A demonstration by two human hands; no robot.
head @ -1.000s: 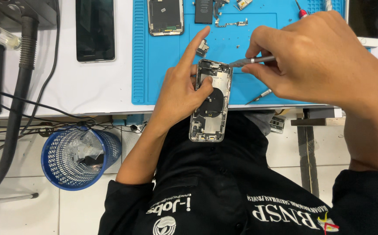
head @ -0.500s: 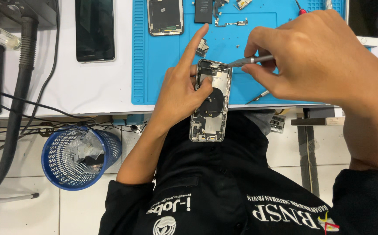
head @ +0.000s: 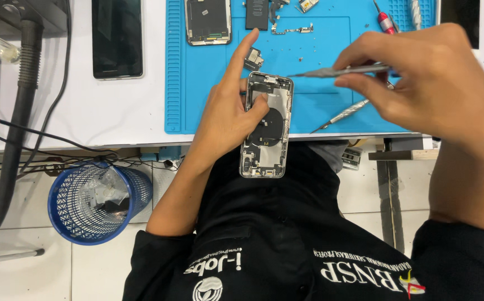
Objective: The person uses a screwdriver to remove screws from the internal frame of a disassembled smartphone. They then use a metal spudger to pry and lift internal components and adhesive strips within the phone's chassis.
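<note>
My left hand (head: 228, 114) holds an opened phone housing (head: 267, 127) over the near edge of a blue work mat (head: 197, 83), with the thumb pressed on its insides and the index finger pointing up. My right hand (head: 426, 83) grips metal tweezers (head: 336, 71). Their tip hovers just right of the housing's top end.
On the mat lie another opened phone frame (head: 207, 21), a battery (head: 257, 14), small parts and screws, a second pair of tweezers (head: 345, 114) and a red-handled screwdriver (head: 385, 21). A dark phone (head: 116, 38) lies on the white table. A blue mesh bin (head: 100, 202) and a hose (head: 13, 139) stand at the left.
My right hand has drawn the tweezers' tip slightly away to the right of the housing's top. My left hand and the housing have kept still.
</note>
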